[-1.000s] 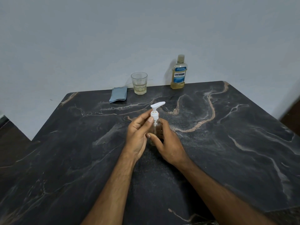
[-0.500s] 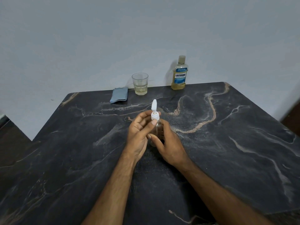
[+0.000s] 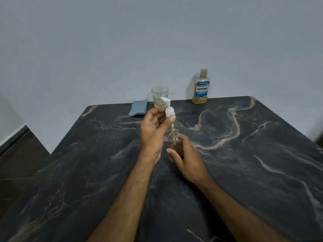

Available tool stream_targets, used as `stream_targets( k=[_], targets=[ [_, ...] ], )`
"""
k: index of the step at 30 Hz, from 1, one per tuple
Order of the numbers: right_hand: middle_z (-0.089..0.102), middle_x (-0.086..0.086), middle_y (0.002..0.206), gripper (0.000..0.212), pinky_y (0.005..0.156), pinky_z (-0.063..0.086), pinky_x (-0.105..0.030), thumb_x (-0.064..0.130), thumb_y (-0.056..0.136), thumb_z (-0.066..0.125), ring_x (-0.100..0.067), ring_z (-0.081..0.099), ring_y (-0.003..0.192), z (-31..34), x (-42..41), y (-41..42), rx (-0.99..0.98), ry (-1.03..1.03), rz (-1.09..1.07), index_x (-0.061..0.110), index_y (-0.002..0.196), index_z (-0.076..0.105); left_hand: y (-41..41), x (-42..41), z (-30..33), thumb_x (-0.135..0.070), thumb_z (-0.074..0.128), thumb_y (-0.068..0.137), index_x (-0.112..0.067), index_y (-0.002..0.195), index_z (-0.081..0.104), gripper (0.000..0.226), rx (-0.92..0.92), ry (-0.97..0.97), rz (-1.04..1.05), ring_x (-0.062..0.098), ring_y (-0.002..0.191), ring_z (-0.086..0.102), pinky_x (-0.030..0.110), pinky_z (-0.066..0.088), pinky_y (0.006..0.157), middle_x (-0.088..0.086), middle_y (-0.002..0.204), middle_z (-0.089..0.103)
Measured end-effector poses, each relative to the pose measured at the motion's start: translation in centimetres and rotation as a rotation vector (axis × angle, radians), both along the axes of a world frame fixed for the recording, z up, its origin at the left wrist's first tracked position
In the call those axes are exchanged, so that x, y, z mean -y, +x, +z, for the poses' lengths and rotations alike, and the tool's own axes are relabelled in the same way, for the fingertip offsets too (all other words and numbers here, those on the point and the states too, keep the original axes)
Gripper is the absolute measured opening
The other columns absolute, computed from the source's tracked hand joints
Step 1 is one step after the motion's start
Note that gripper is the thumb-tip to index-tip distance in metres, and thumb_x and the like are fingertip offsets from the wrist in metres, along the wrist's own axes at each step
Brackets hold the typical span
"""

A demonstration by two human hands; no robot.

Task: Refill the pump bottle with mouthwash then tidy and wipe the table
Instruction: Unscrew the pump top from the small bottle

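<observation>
Pump bottle (image 3: 173, 144) mid-table (image 3: 262, 172) in right hand (image 3: 189, 160); left hand (image 3: 153, 130) lifts pump (image 3: 168, 109).

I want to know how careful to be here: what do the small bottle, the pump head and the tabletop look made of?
Small bottle: clear, glossy, see-through; glass or hard plastic, can't tell.
Pump head: white, opaque, moulded, probably plastic.
Tabletop: dark with pale veins, smooth; marble-look stone or laminate.

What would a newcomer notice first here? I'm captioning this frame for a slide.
The left hand holding a white plastic pump head lifted above the small clear glass bottle, which the right hand grips mid-table. Behind, by the wall, stand a yellow Listerine mouthwash bottle, a clear drinking glass and a folded blue cloth.
</observation>
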State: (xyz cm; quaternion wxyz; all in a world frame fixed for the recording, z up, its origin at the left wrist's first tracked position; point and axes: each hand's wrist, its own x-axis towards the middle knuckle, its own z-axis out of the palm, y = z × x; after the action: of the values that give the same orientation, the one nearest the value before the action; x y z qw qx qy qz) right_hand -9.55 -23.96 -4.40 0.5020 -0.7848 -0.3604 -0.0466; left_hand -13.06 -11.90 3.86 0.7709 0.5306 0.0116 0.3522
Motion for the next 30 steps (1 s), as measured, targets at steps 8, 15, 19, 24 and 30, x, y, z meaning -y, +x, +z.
stream_targets(
  k=[8, 15, 19, 24, 30],
  targets=[
    [0.063, 0.014, 0.115, 0.058, 0.09, 0.055, -0.039, 0.062, 0.089, 0.052, -0.003, 0.061, 0.106, -0.3, 0.1, 0.4, -0.071, -0.027, 0.002, 0.039, 0.138, 0.033, -1.2, -2.5, 6.2, -0.003, 0.078, 0.079, -0.021, 0.1, 0.063, 0.031, 0.091, 0.201, 0.239, 0.007, 0.086, 0.071, 0.022, 0.056, 0.068, -0.005, 0.095, 0.072],
    [0.064, 0.019, 0.107, 0.057, 0.088, 0.056, -0.038, 0.063, 0.087, 0.054, 0.001, 0.062, 0.101, -0.4, 0.0, 0.5, -0.088, -0.018, 0.0, 0.041, 0.136, 0.034, -1.0, -7.0, 2.0, -0.017, 0.082, 0.076, -0.018, 0.097, 0.06, 0.03, -0.542, 0.518, 0.39, 0.015, 0.086, 0.068, 0.041, 0.061, 0.074, -0.007, 0.091, 0.066],
    [0.064, 0.017, 0.107, 0.058, 0.089, 0.055, -0.037, 0.061, 0.087, 0.056, -0.001, 0.062, 0.102, -0.4, -0.1, 0.5, -0.096, -0.002, 0.008, 0.038, 0.136, 0.035, -0.7, -7.9, -2.7, -0.017, 0.084, 0.075, -0.014, 0.093, 0.06, 0.03, -0.799, 0.572, 0.345, 0.024, 0.088, 0.068, 0.048, 0.059, 0.079, 0.003, 0.086, 0.065],
    [0.064, 0.014, 0.107, 0.06, 0.088, 0.056, -0.038, 0.059, 0.085, 0.058, -0.004, 0.063, 0.101, -0.3, -0.1, 0.4, -0.111, 0.008, 0.009, 0.034, 0.135, 0.038, 0.0, -8.3, -4.9, -0.021, 0.085, 0.074, -0.015, 0.091, 0.061, 0.029, -0.904, 0.663, 0.34, 0.025, 0.087, 0.069, 0.044, 0.059, 0.079, 0.009, 0.093, 0.069],
    [0.064, 0.016, 0.104, 0.056, 0.088, 0.056, -0.032, 0.047, 0.085, 0.067, 0.001, 0.062, 0.1, -0.4, -0.1, 0.4, -0.108, 0.009, 0.003, 0.034, 0.132, 0.04, 0.4, -8.4, -5.6, -0.023, 0.084, 0.074, -0.014, 0.092, 0.063, 0.029, -0.95, 0.699, 0.342, 0.028, 0.09, 0.069, 0.044, 0.058, 0.081, 0.01, 0.102, 0.07]
  ],
)
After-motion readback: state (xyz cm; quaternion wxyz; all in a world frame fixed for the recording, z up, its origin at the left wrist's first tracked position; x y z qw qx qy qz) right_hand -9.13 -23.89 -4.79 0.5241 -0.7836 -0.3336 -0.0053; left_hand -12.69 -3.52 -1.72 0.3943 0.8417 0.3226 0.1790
